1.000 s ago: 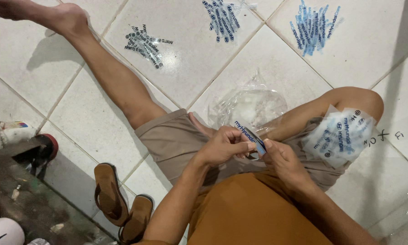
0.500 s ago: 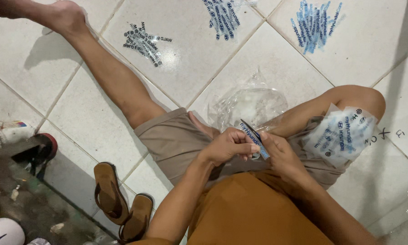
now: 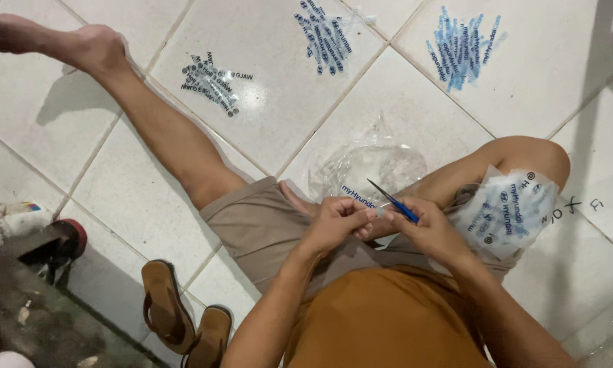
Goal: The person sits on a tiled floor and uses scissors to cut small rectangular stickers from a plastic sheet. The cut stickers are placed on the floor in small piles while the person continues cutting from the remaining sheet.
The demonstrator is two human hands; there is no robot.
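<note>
I sit on a white tiled floor with both hands together over my lap. My left hand (image 3: 337, 221) pinches a small clear printed strip (image 3: 357, 197) by its end. My right hand (image 3: 432, 228) grips small blue-handled scissors (image 3: 394, 202), their thin blades pointing up and left at the strip. A stack of clear printed sheets (image 3: 507, 211) rests on my right thigh. A crumpled clear plastic bag (image 3: 375, 163) lies on the floor just beyond my hands.
Three piles of cut printed strips lie on the tiles: a black-printed pile (image 3: 214, 85), a dark blue pile (image 3: 327, 34) and a light blue pile (image 3: 463, 44). Brown sandals (image 3: 184, 317) lie at lower left beside a dark cluttered shelf (image 3: 34, 300).
The strip in my left hand has shifted, and the scissors have lifted slightly, blades now angled up to the left.
</note>
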